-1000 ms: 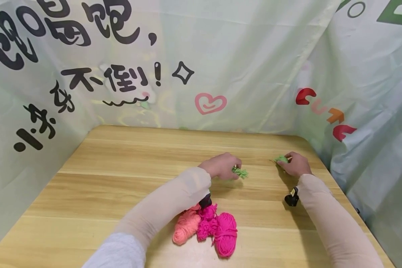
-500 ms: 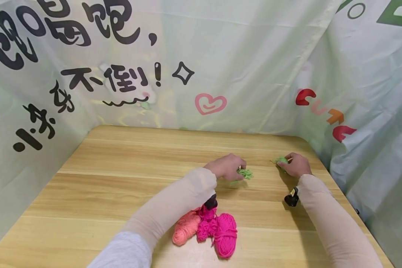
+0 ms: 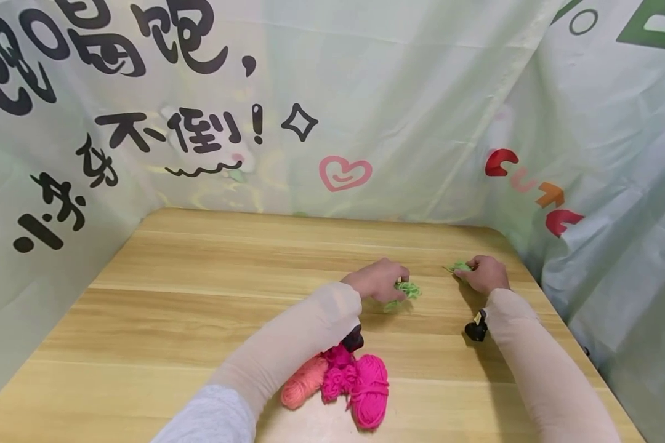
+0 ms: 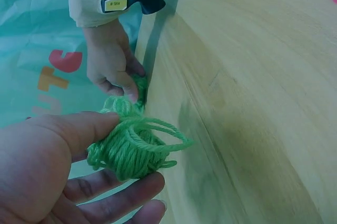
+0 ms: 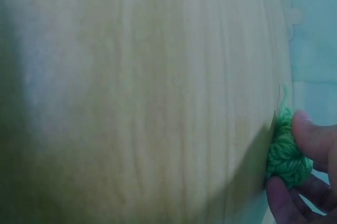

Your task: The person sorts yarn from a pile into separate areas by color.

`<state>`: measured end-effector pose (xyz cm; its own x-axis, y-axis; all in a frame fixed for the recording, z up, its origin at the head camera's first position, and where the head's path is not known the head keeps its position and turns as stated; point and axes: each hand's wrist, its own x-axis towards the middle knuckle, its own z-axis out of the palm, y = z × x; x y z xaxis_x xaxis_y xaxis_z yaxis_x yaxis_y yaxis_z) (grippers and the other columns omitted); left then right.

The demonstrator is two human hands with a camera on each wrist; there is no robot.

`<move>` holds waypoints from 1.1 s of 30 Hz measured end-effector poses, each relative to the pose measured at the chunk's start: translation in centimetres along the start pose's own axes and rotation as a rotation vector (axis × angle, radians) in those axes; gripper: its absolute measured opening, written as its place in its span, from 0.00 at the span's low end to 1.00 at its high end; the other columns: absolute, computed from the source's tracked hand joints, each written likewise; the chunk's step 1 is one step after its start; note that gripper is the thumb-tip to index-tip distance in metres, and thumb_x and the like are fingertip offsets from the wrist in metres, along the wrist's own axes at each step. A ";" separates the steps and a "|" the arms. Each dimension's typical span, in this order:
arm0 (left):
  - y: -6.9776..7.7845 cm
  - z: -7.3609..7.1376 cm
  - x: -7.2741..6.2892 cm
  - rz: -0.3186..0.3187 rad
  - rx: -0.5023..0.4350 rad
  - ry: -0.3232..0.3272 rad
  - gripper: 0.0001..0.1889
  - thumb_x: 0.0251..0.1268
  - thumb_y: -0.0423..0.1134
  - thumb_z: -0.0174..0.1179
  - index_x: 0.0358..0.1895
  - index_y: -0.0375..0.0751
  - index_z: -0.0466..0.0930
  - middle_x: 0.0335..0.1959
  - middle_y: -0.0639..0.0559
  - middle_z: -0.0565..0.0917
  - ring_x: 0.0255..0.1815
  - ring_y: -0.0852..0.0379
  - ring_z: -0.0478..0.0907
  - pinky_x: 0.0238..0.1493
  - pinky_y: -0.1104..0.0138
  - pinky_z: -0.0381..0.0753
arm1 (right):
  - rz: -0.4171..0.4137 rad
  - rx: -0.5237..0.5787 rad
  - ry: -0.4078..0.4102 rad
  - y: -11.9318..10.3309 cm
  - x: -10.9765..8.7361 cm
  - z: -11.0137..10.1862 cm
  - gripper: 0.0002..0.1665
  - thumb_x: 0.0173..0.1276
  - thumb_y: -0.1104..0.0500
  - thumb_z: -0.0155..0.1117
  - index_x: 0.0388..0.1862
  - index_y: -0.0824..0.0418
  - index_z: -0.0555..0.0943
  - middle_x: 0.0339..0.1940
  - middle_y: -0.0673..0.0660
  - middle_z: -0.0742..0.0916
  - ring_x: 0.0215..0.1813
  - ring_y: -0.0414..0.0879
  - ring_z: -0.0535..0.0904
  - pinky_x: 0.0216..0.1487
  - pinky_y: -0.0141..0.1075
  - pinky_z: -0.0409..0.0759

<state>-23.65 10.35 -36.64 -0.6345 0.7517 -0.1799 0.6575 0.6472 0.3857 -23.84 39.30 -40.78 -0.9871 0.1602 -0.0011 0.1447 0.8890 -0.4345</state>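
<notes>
My left hand [image 3: 378,280] holds a small bundle of green yarn [image 4: 129,155] above the middle right of the table. The left wrist view shows the thumb on top of the bundle and the fingers beneath, with loose loops sticking out. Farther right, my right hand [image 3: 489,275] pinches a second, smaller green yarn piece [image 5: 288,161] close over the table near its right edge. In the right wrist view this piece looks crocheted or braided, and a thin strand stands up from its end. The hands are apart, palms mostly hidden in the head view.
On the wooden table [image 3: 199,320] in front of my left forearm lie a coral yarn skein [image 3: 303,383], a bunched magenta yarn piece [image 3: 339,380] and a magenta skein [image 3: 370,392]. Printed cloth curtains [image 3: 421,123] enclose the table at the back and sides.
My left hand has shifted a little to the right with the green yarn bundle, nearer the right hand. The right hand has stayed about in place, and the head view has turned slightly.
</notes>
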 end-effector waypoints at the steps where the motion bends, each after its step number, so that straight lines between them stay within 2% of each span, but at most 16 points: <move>1: 0.0 0.1 0.0 -0.008 -0.004 0.004 0.21 0.69 0.47 0.59 0.62 0.47 0.74 0.52 0.53 0.79 0.41 0.60 0.74 0.41 0.69 0.73 | 0.006 0.003 0.000 0.0 0.0 0.0 0.30 0.67 0.49 0.66 0.52 0.75 0.77 0.49 0.74 0.80 0.48 0.67 0.76 0.44 0.53 0.76; 5: 0.0 0.4 0.3 -0.026 -0.030 0.034 0.20 0.68 0.48 0.61 0.59 0.47 0.74 0.48 0.53 0.79 0.40 0.60 0.73 0.40 0.70 0.73 | 0.018 0.014 -0.005 0.0 0.0 0.0 0.29 0.66 0.49 0.66 0.52 0.75 0.77 0.50 0.74 0.80 0.48 0.68 0.76 0.44 0.53 0.76; 8: 0.0 0.6 0.5 -0.044 -0.080 0.050 0.16 0.67 0.48 0.62 0.52 0.46 0.73 0.38 0.53 0.77 0.31 0.60 0.70 0.36 0.69 0.71 | 0.034 0.020 -0.009 -0.1 0.0 -0.2 0.28 0.66 0.49 0.66 0.50 0.74 0.78 0.50 0.73 0.80 0.48 0.67 0.75 0.44 0.53 0.76; 11: -0.2 0.9 0.8 -0.062 -0.125 0.065 0.15 0.66 0.48 0.62 0.44 0.46 0.68 0.29 0.53 0.70 0.25 0.60 0.64 0.32 0.70 0.69 | 0.046 0.029 -0.007 -0.2 0.2 -0.2 0.26 0.66 0.50 0.67 0.47 0.72 0.79 0.49 0.72 0.81 0.47 0.66 0.75 0.43 0.53 0.75; 15: -0.3 1.3 1.1 -0.057 -0.155 0.085 0.16 0.66 0.48 0.63 0.35 0.45 0.66 0.24 0.55 0.64 0.23 0.61 0.60 0.29 0.71 0.66 | 0.048 0.032 0.011 -0.3 0.3 0.0 0.21 0.64 0.50 0.68 0.40 0.69 0.79 0.44 0.69 0.82 0.43 0.63 0.76 0.42 0.52 0.75; 20: -0.4 1.7 1.4 -0.047 -0.180 0.115 0.17 0.66 0.47 0.63 0.27 0.45 0.66 0.22 0.56 0.64 0.21 0.61 0.60 0.30 0.72 0.66 | 0.050 0.038 0.038 -0.3 0.3 0.3 0.20 0.63 0.51 0.69 0.37 0.68 0.78 0.42 0.68 0.82 0.43 0.64 0.75 0.42 0.52 0.74; 28: -0.7 2.5 2.2 -0.037 -0.227 0.156 0.15 0.65 0.46 0.64 0.28 0.46 0.68 0.24 0.56 0.68 0.23 0.61 0.62 0.33 0.71 0.66 | 0.066 0.045 0.029 -0.3 0.2 0.4 0.22 0.65 0.51 0.67 0.42 0.70 0.79 0.47 0.70 0.81 0.48 0.67 0.74 0.46 0.54 0.74; 33: -0.6 2.8 3.0 -0.079 -0.304 0.131 0.12 0.67 0.46 0.62 0.32 0.46 0.70 0.21 0.55 0.70 0.16 0.61 0.63 0.25 0.71 0.66 | 0.083 0.037 0.004 -0.5 0.1 0.0 0.23 0.65 0.51 0.67 0.45 0.71 0.79 0.48 0.71 0.81 0.49 0.68 0.74 0.48 0.54 0.74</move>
<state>-24.76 12.55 -39.95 -0.7382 0.6655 -0.1102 0.4655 0.6209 0.6307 -24.05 38.87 -40.59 -0.9715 0.2345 -0.0345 0.2233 0.8562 -0.4659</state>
